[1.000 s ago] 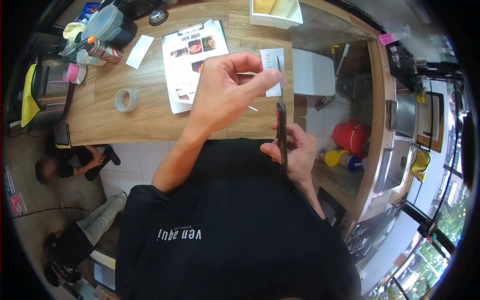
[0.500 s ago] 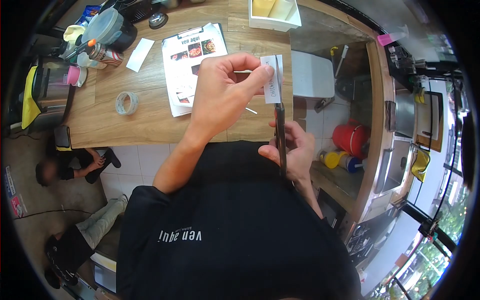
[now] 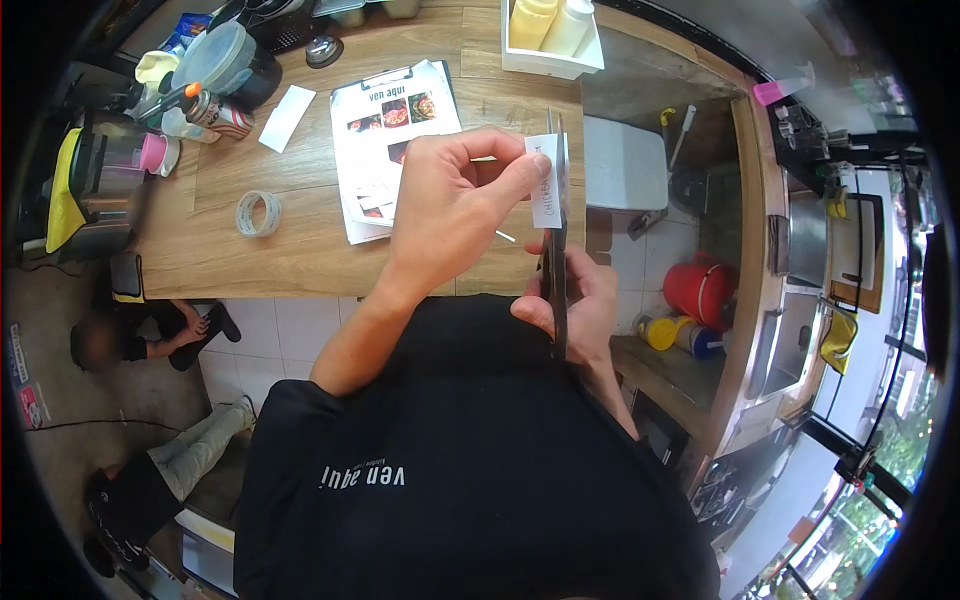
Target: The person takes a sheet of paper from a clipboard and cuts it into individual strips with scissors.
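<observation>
My left hand (image 3: 445, 205) pinches a small white paper label (image 3: 542, 200) between thumb and fingertips, above the table's front right corner. Handwriting runs along the label; I can read "CHICKEN", and the thumb covers some of the rest. My right hand (image 3: 588, 308) is closed round the dark handles of a pair of scissors (image 3: 558, 270), whose blades point away from me. The blades lie along the label's right edge, with their two tips slightly apart beyond its far end. Under my left hand lies a clipboard with a printed "ven aqui" menu sheet (image 3: 365, 150).
On the wooden table (image 3: 300, 220) are a tape roll (image 3: 259, 214), a white paper strip (image 3: 288, 118), a call bell (image 3: 323, 51) and a lidded tub (image 3: 225, 65). A white box (image 3: 550, 62) holds squeeze bottles. Two people sit at the left. A red container (image 3: 700, 290) stands at the right.
The scissor tips now show apart, where they looked closer together before. The label and both hands sit slightly differently in view, and the whole scene has shifted a little downward.
</observation>
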